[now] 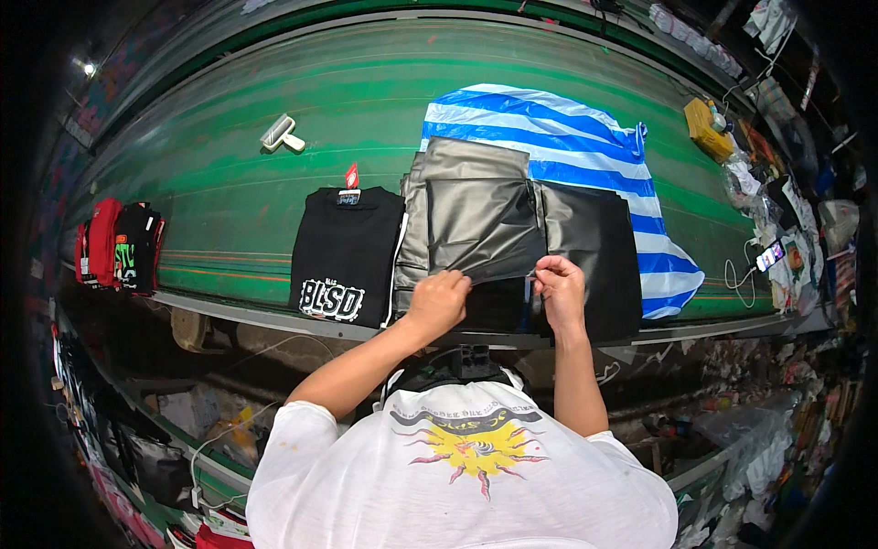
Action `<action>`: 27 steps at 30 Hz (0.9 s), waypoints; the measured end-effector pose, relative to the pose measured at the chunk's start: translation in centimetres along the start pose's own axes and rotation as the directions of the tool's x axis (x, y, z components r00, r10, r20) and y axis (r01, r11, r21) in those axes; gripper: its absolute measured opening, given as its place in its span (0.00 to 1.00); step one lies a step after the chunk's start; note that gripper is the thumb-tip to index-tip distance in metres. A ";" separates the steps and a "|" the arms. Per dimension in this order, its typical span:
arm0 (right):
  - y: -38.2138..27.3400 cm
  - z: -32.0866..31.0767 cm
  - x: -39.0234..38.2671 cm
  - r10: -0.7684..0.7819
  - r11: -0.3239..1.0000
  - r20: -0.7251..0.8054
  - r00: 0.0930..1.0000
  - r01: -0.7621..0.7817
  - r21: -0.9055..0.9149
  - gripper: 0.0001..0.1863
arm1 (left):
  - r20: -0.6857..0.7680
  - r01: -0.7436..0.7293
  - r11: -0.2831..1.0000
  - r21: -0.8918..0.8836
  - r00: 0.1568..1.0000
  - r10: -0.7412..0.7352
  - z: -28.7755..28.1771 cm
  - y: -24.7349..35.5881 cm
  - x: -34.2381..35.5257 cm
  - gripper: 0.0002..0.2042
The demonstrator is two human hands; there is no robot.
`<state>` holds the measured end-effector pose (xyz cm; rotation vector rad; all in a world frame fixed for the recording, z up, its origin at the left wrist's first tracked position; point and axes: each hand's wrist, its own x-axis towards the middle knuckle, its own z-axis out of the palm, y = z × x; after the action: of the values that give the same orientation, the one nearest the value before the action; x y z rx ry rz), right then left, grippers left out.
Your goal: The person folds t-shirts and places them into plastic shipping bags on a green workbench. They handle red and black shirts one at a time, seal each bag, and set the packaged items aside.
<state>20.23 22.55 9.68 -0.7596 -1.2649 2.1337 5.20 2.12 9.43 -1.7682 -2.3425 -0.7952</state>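
Both hands work at the near edge of a shiny dark plastic bag (480,220), which lies flat on the green table. My left hand (441,300) pinches the bag's edge at its left part. My right hand (560,282) grips the same edge farther right, thumb and fingers pressed together. The edge is drawn between the two hands, and a darker black patch shows just below it. To the left lies a folded black T-shirt (347,247) with a white print and a red hang tag (352,176). More dark plastic bags (590,247) lie to the right.
A blue-and-white striped plastic sheet (585,142) spreads beneath the bags. A white lint roller (282,134) lies at the far left on the green table (210,210). Folded red and black shirts (119,247) sit at the left edge. A phone (770,256) with its cable lies right.
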 end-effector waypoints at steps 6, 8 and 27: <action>-0.5 -1.3 0.6 0.017 0.999 -0.034 0.999 -0.015 0.049 0.05 | 0.093 0.139 0.986 0.087 0.985 -0.147 -1.7 -3.1 -4.5 0.07; -0.6 -1.3 0.9 0.015 0.999 -0.029 0.999 -0.014 0.029 0.05 | 0.098 0.146 0.984 0.099 0.983 -0.155 -2.5 -3.6 -5.3 0.07; -16.5 7.0 2.1 -0.521 0.839 0.232 0.821 0.444 0.315 0.11 | -0.695 -0.187 0.821 -0.539 0.649 -0.309 -17.6 -1.0 9.0 0.08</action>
<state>16.62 26.71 26.90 0.0253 -1.1527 1.9622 -2.63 1.66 27.62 -1.0629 -1.6428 -1.9664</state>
